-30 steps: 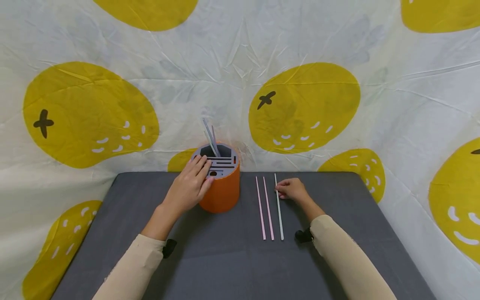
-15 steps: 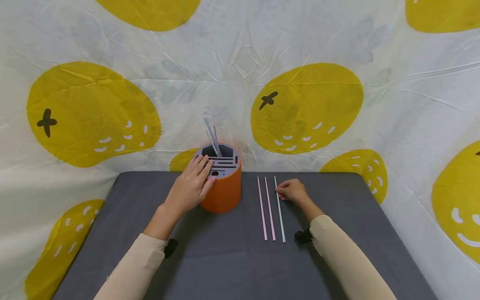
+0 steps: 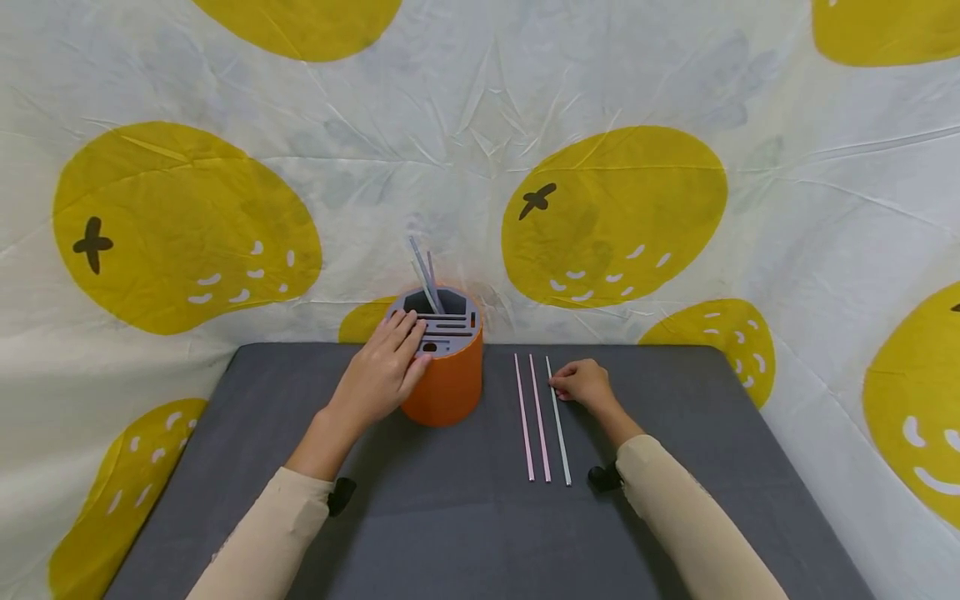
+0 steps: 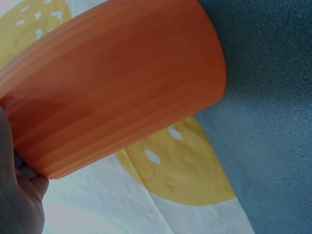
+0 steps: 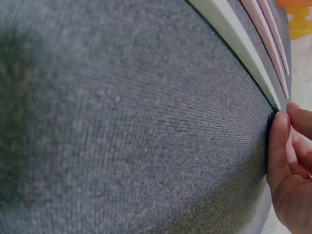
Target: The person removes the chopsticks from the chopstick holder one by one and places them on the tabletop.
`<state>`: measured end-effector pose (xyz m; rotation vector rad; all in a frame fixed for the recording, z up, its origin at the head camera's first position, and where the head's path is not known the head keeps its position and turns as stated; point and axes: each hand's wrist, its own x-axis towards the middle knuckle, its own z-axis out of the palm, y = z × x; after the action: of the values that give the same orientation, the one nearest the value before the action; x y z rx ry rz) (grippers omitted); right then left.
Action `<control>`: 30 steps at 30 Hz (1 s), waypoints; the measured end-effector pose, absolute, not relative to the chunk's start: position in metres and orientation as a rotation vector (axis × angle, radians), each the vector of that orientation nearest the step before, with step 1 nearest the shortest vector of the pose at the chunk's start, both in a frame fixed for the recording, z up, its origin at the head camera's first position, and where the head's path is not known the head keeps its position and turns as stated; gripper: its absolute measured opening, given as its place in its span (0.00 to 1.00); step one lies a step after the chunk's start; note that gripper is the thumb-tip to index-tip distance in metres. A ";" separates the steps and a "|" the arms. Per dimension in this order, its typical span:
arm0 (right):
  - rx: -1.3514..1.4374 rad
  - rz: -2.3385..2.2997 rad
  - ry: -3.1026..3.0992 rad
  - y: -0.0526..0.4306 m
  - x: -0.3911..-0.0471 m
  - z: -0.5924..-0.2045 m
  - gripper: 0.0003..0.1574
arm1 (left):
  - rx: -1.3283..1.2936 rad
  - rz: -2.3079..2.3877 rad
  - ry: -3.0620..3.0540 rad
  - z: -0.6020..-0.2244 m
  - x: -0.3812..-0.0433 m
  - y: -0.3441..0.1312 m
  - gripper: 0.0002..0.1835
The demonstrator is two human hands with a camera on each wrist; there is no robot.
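Note:
My left hand (image 3: 378,371) rests on the left side of the grey slotted top of an orange utensil holder (image 3: 444,392), fingers lying straight across it and thumb at the near edge. In the left wrist view the orange wall (image 4: 122,83) fills much of the frame, and part of the hand shows at its rim. With thumb and fingertips my right hand (image 3: 585,383) pinches a pale green chopstick (image 3: 558,425) near its far, thinner end. Left of it, two pink chopsticks (image 3: 525,425) lie side by side, roughly parallel, on the dark grey table.
Several thin sticks (image 3: 425,279) lean upright in the holder's rear opening. The dark grey tabletop (image 3: 480,542) ends at a white cloth backdrop (image 3: 450,125) printed with yellow fruit, close behind the holder. Black wrist devices (image 3: 341,496) sit at both cuffs.
The far end of the green chopstick has shifted slightly left and nearer, so it lies more parallel to the pink pair; my right hand moved with it. My left hand stays on the holder.

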<state>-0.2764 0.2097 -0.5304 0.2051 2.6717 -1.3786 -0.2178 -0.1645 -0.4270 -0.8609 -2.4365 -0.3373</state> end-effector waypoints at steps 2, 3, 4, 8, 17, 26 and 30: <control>0.185 -1.327 2.711 0.210 -0.275 -0.529 0.11 | -0.862 -0.334 -2.434 -0.427 -0.218 -0.164 0.30; 0.167 -1.296 2.732 0.210 -0.275 -0.528 0.12 | -0.863 -0.334 -2.434 -0.427 -0.218 -0.164 0.30; 0.152 -1.269 2.751 0.210 -0.274 -0.527 0.12 | -0.863 -0.333 -2.437 -0.427 -0.218 -0.164 0.30; 0.081 -1.185 2.827 0.213 -0.274 -0.519 0.14 | -0.859 -0.333 -2.445 -0.426 -0.218 -0.162 0.30; -0.189 -1.321 2.809 0.207 -0.280 -0.483 0.14 | -0.862 -0.333 -2.427 -0.426 -0.219 -0.161 0.30; -0.303 -1.515 2.717 0.174 -0.287 -0.447 0.17 | -0.864 -0.326 -2.405 -0.429 -0.218 -0.164 0.30; -0.341 -1.635 2.707 0.162 -0.289 -0.430 0.19 | -0.870 -0.311 -2.399 -0.429 -0.218 -0.164 0.30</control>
<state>-0.2892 0.1623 -0.4304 -0.3405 2.7074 -1.6355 -0.2182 -0.1644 -0.4288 -0.8697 -2.3986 -0.3110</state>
